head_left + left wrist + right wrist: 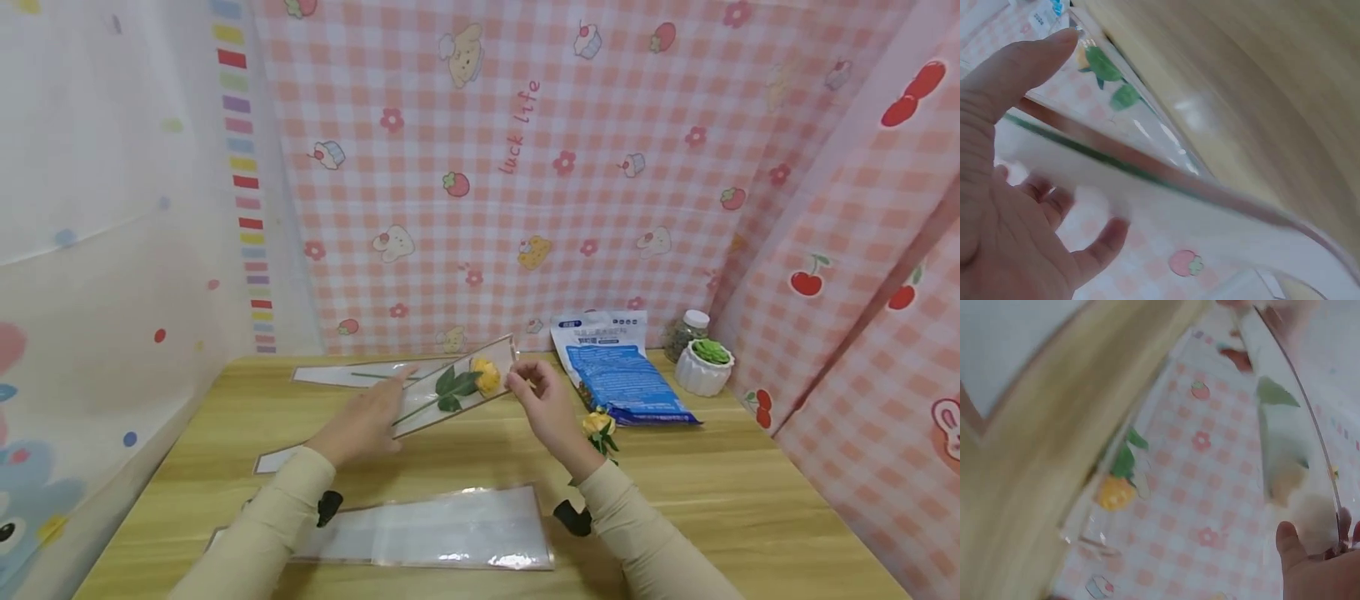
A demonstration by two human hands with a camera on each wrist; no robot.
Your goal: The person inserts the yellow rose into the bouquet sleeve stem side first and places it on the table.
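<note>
Three roses (486, 377) show; one slants bloom-up toward the right hand (546, 407) pinching its sleeve (427, 397). The left hand (367, 421) spreads loosely round its stem (416, 410).

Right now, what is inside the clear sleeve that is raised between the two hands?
The sleeve holds a yellow flower with green leaves and a stem. In the head view, the left hand hides the stem's lower part.

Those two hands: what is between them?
A clear sleeve with a yellow flower inside spans from the left hand to the right hand, seen in the head view.
</note>
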